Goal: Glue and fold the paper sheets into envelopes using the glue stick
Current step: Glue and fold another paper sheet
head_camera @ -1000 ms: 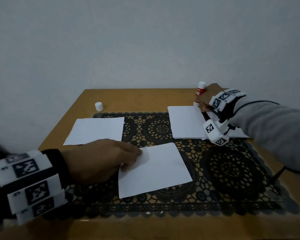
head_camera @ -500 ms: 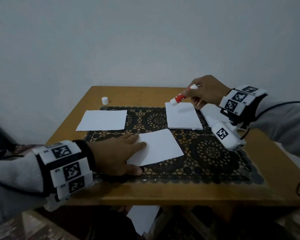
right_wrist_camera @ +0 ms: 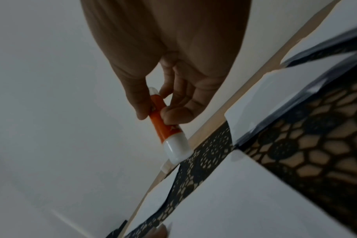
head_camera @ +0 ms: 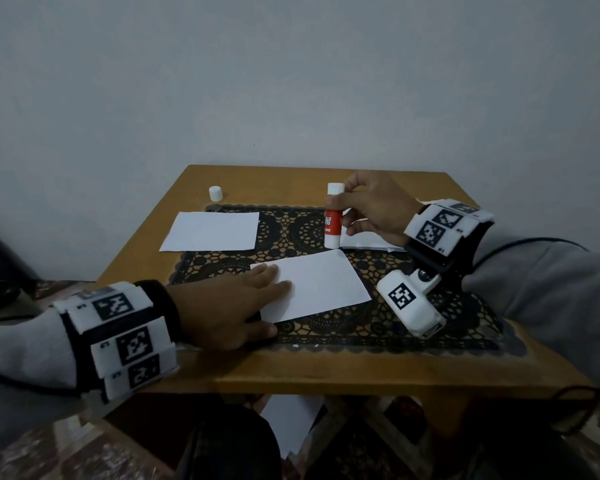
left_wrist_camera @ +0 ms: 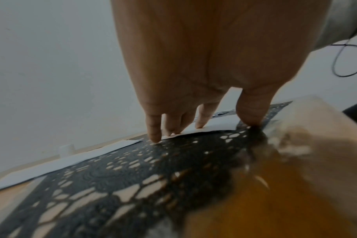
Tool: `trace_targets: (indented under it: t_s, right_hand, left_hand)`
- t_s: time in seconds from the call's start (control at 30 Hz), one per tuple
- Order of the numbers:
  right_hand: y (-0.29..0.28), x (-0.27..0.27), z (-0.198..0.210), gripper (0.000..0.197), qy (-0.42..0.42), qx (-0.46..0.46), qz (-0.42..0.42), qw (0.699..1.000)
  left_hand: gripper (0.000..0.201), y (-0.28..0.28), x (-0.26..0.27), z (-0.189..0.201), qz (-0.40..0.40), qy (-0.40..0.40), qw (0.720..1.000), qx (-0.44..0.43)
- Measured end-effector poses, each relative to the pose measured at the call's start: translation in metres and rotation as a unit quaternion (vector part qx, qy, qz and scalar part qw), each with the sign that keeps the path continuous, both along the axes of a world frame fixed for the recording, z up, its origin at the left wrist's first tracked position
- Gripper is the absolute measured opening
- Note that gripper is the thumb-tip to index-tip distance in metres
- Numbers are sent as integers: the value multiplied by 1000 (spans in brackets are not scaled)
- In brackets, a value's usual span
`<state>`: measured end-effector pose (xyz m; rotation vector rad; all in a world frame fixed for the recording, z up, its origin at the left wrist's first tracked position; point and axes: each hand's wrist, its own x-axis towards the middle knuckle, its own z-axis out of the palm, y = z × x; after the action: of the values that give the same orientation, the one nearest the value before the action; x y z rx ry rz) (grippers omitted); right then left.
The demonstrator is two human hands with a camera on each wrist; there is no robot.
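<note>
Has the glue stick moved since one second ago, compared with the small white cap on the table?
Yes. The glue stick, gripped by the right hand, left the far table edge and came nearer the person, above the middle sheet; the cap stayed.

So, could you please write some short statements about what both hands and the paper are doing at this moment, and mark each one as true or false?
1. The right hand grips the red and white glue stick upright above the black lace mat. True.
2. The left hand presses flat on the nearest white paper sheet. True.
3. The small white plastic cap is fitted on the glue stick. False: it stands alone on the wooden table, near the far left corner.
4. The second white paper sheet, at the left, is folded into an envelope. False: it lies flat and unfolded.
5. The left hand holds the glue stick. False: the right hand holds it.
</note>
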<state>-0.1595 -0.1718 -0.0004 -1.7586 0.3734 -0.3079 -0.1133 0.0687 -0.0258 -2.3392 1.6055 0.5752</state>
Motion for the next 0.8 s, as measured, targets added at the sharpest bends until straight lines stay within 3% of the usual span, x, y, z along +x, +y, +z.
trace_targets:
  t_s: [0.2, 0.5, 0.63, 0.8]
  right_hand:
    - [16, 23, -9, 28, -20, -49, 16, 998]
    - [40, 31, -8, 20, -56, -107, 13, 993]
    - [49, 29, -12, 33, -39, -71, 42, 996]
    - [64, 30, -19, 18, -9, -120, 86, 989]
  left_hand:
    - [74, 7, -13, -8, -68, -16, 997, -13]
    - [79, 4, -14, -9, -85, -20, 996, 5]
    - [80, 3, -14, -10, -84, -24, 996, 11]
    - [81, 2, -18, -10, -84, -29, 996, 20]
